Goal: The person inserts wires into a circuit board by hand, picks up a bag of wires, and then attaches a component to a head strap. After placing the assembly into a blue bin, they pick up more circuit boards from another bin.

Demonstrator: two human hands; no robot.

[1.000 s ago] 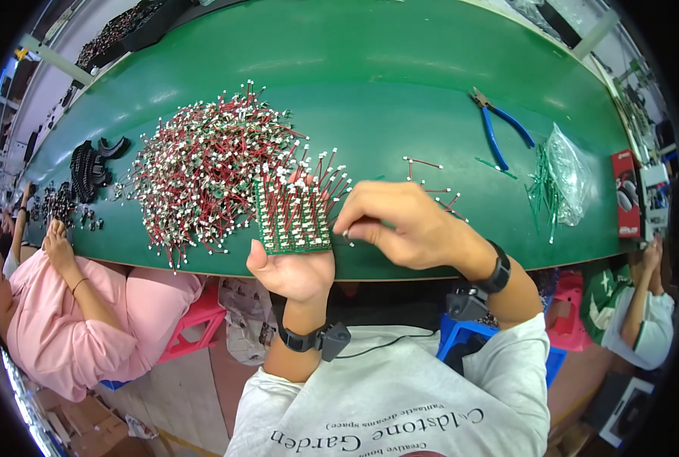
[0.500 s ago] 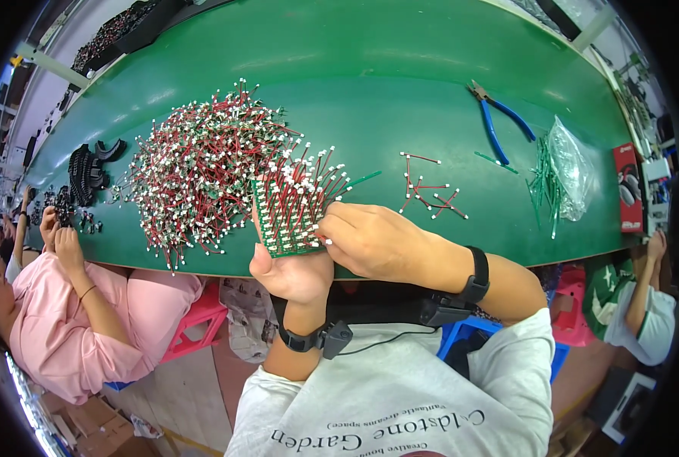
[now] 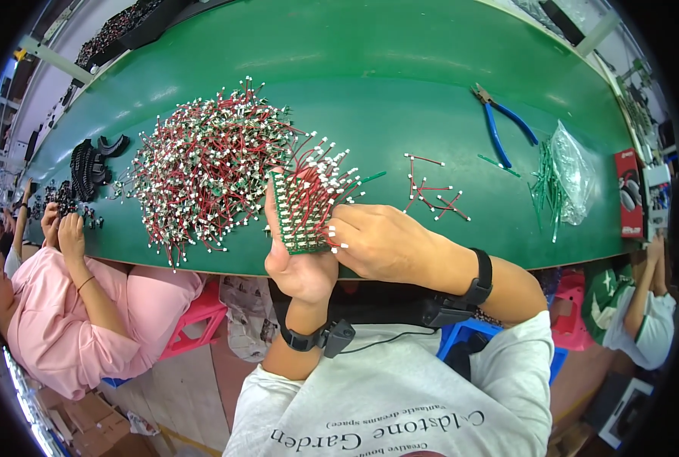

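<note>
Left hand (image 3: 301, 263) grips a green board (image 3: 300, 217) upright at the near edge of the green table (image 3: 400, 91), fingers curled behind it, thumb along its left edge. Right hand (image 3: 381, 242) pinches a red wire lead (image 3: 332, 228) at the board's right side — fingertips pressed together on it. Risk: the crowded leads on the board could snag and pull loose, or the board could tip if the grip slackens. Big wire pile (image 3: 206, 171) lies left of the board; blue pliers (image 3: 499, 129) and clear bag of green parts (image 3: 564, 179) right — beyond, a red box (image 3: 629, 194) at the table's edge.
</note>
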